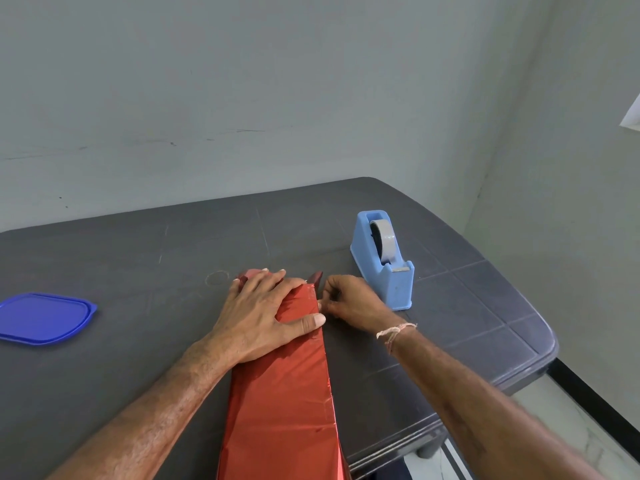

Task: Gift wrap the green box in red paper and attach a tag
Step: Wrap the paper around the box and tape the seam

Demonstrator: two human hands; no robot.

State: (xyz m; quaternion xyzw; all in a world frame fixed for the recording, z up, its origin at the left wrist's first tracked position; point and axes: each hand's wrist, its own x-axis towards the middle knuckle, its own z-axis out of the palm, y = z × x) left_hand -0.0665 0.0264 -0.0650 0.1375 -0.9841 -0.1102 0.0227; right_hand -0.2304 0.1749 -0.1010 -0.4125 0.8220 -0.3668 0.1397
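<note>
A long box wrapped in shiny red paper [284, 393] lies on the dark table, running from the near edge away from me; no green shows. My left hand [263, 313] lies flat on its far end, fingers spread, thumb along the right edge. My right hand [349, 303] is at the box's right side near the far end, fingertips curled and pinching at the paper edge by the left thumb. Red paper flaps [316, 277] stick out past the far end. No tag is in view.
A light blue tape dispenser [384, 261] with a roll of tape stands just right of my right hand. A blue plastic lid [45, 318] lies at the left. The dark table [138, 258] ends at the right and near side; a grey wall stands behind it.
</note>
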